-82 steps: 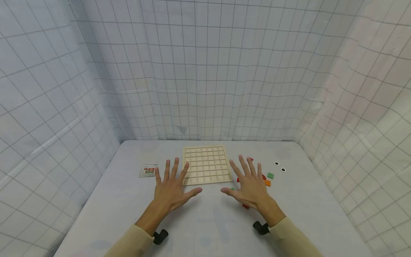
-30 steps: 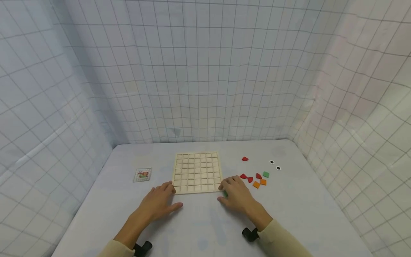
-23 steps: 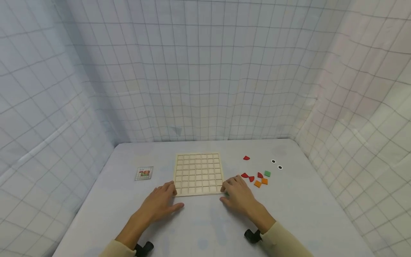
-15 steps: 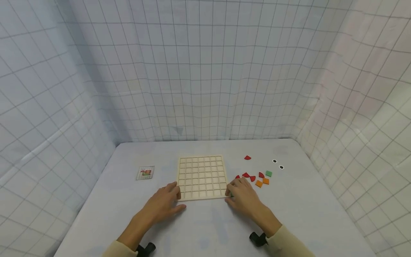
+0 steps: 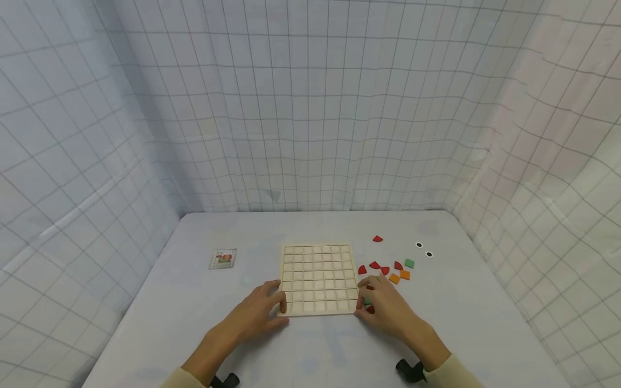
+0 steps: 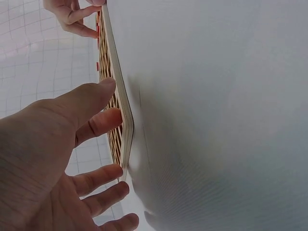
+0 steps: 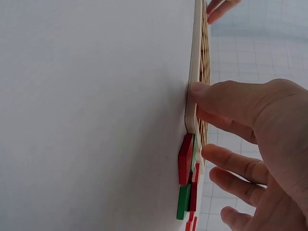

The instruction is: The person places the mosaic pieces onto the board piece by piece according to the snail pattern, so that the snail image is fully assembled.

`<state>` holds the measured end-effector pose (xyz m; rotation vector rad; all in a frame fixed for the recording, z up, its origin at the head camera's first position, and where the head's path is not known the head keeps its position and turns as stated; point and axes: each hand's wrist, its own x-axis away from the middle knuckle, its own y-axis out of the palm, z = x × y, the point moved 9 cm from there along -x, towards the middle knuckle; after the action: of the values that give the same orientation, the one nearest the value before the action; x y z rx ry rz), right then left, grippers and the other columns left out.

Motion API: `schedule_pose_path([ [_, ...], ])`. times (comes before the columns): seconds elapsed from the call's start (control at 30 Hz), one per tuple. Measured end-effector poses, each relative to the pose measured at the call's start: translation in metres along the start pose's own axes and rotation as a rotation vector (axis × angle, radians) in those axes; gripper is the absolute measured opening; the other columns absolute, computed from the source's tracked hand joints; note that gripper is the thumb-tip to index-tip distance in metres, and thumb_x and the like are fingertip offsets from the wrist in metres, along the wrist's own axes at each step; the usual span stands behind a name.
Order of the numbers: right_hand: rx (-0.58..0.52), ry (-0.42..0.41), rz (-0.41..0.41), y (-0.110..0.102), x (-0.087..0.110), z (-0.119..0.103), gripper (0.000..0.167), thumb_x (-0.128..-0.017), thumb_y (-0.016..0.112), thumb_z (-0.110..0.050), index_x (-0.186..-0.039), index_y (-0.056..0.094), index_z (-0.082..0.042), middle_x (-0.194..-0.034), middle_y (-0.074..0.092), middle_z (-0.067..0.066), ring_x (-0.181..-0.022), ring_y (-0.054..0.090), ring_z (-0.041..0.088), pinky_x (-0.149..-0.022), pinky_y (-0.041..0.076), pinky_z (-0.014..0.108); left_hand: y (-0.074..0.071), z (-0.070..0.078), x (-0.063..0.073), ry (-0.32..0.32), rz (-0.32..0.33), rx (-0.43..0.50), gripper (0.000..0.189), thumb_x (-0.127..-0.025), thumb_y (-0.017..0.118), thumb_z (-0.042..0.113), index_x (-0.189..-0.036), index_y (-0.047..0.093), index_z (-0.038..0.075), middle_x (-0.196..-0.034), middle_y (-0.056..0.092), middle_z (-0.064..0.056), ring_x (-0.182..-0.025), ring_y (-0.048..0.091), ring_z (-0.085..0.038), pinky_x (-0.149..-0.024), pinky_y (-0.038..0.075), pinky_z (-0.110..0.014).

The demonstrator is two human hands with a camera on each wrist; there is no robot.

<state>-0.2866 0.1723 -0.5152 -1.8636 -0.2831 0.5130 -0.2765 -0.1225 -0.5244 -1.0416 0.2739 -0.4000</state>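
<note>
A pale wooden grid board [image 5: 317, 275] with rows of shallow square cells lies flat on the table in front of me. My left hand [image 5: 257, 312] pinches its near left corner; in the left wrist view the thumb is at the front edge and the index finger bends over the side, the other fingers spread. The near right corner is pinched by my right hand [image 5: 385, 307], its thumb against the board's edge [image 7: 194, 72]. Close beside that corner lie a red piece [image 7: 184, 161] and a green piece [image 7: 183, 202], partly hidden under the right hand in the head view.
Right of the board are several red wedges [image 5: 377, 238], orange squares [image 5: 394, 278], a green square [image 5: 409, 263] and two white discs with black centres [image 5: 419, 245]. A picture card [image 5: 224, 258] lies to the left. White gridded curtains [image 5: 310, 134] enclose the table.
Both hands, earlier spread open above the table, have come down to the board's near corners. The board has slid toward me, away from the far edge; the loose pieces and card stay put.
</note>
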Motion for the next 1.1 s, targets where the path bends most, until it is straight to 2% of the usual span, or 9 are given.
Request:
schedule_pose_path([
  [0.27, -0.031, -0.083, -0.028, -0.006, 0.014, 0.005, 0.032, -0.091, 0.103, -0.028, -0.080, 0.074, -0.034, -0.135, 0.077, 0.000, -0.132, 0.064, 0.023, -0.115, 0.061, 0.051, 0.009, 0.014, 0.007, 0.082, -0.035, -0.030, 0.028, -0.099, 0.096, 0.032, -0.097, 0.068, 0.031, -0.172, 0.056, -0.028, -0.155, 0.058, -0.057, -0.120, 0.056, -0.071],
  [0.43, -0.051, -0.107, -0.062, -0.007, 0.019, 0.009, 0.033, -0.090, 0.103, -0.026, -0.080, 0.074, -0.037, -0.136, 0.076, -0.001, -0.138, 0.063, 0.025, -0.119, 0.060, 0.054, 0.010, 0.023, 0.011, 0.143, -0.050, -0.044, 0.025, -0.099, 0.095, 0.032, -0.097, 0.071, 0.034, -0.173, 0.057, -0.024, -0.161, 0.055, -0.053, -0.126, 0.052, -0.070],
  [0.57, -0.069, -0.114, -0.102, -0.005, 0.018, 0.012, 0.028, -0.092, 0.101, -0.026, -0.083, 0.077, -0.038, -0.139, 0.076, -0.001, -0.143, 0.063, 0.026, -0.123, 0.058, 0.056, 0.009, 0.024, 0.011, 0.152, -0.042, -0.038, 0.025, -0.100, 0.095, 0.033, -0.097, 0.070, 0.034, -0.173, 0.057, -0.023, -0.161, 0.055, -0.053, -0.126, 0.051, -0.071],
  [0.73, -0.132, -0.130, -0.097, -0.010, 0.017, 0.018, 0.019, -0.097, 0.098, -0.026, -0.094, 0.082, -0.037, -0.139, 0.075, 0.000, -0.139, 0.066, 0.026, -0.118, 0.061, 0.054, 0.010, 0.014, 0.003, 0.088, -0.021, -0.013, 0.034, -0.099, 0.095, 0.040, -0.114, 0.069, 0.025, -0.174, 0.054, -0.025, -0.158, 0.057, -0.054, -0.125, 0.053, -0.071],
  [0.9, -0.185, -0.117, -0.002, -0.025, 0.010, 0.037, 0.016, -0.100, 0.095, -0.018, -0.109, 0.086, -0.028, -0.137, 0.076, 0.001, -0.131, 0.072, 0.025, -0.110, 0.066, 0.050, 0.008, 0.001, -0.007, -0.010, -0.004, -0.011, 0.074, -0.095, 0.098, 0.047, -0.151, 0.066, 0.011, -0.180, 0.045, -0.031, -0.164, 0.049, -0.057, -0.132, 0.042, -0.077],
  [1.0, -0.186, -0.075, 0.057, -0.033, 0.002, 0.055, 0.018, -0.100, 0.094, -0.014, -0.116, 0.087, -0.020, -0.137, 0.077, 0.004, -0.128, 0.074, 0.028, -0.106, 0.068, 0.051, 0.008, -0.005, -0.009, -0.052, -0.017, -0.005, 0.092, -0.093, 0.098, 0.049, -0.166, 0.060, 0.007, -0.184, 0.040, -0.032, -0.171, 0.040, -0.058, -0.134, 0.034, -0.083],
  [1.1, -0.185, -0.001, 0.105, -0.041, -0.007, 0.079, 0.024, -0.102, 0.091, -0.012, -0.125, 0.086, -0.013, -0.138, 0.077, 0.010, -0.128, 0.074, 0.035, -0.105, 0.069, 0.055, 0.009, -0.008, -0.010, -0.073, -0.036, 0.018, 0.096, -0.093, 0.099, 0.050, -0.169, 0.058, 0.007, -0.185, 0.039, -0.031, -0.173, 0.035, -0.059, -0.134, 0.030, -0.086],
])
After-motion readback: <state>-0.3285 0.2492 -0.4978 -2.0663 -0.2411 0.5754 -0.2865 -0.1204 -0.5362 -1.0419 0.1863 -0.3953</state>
